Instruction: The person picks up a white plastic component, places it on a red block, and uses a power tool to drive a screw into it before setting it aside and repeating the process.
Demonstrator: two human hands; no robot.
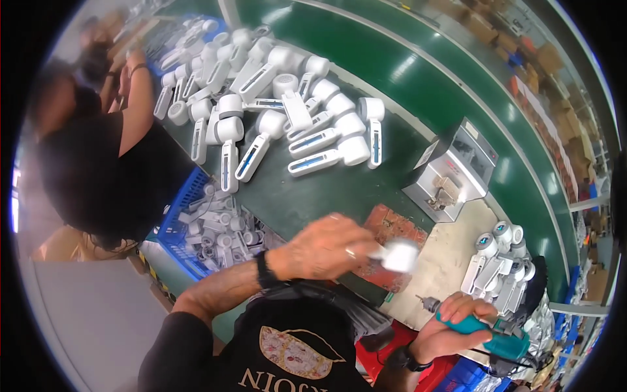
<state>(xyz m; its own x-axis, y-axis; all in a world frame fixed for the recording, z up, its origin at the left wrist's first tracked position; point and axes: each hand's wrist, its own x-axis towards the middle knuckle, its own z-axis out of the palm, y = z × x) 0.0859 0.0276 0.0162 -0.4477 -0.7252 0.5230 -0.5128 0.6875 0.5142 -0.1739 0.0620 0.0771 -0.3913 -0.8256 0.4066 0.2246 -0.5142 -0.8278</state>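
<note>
My left hand (323, 247) is closed around a small white part with a round head (400, 255), blurred by motion. That part hangs over a worn reddish plate (385, 228) on the bench. At the lower right, my right hand (454, 325) grips a teal power drill (499, 340). Its metal chuck and bit (429, 304) point left, apart from the white part. Beyond my hands lies a big heap of white handheld devices (317, 140) with round heads and long slotted handles, some showing blue strips.
A blue crate (175, 222) of white parts stands at left, near a person in black (111, 157). A grey metal box fixture (450, 173) sits at the back right. More white devices (499, 268) cluster at the right, by plastic bags. A red stool (405, 343) shows below.
</note>
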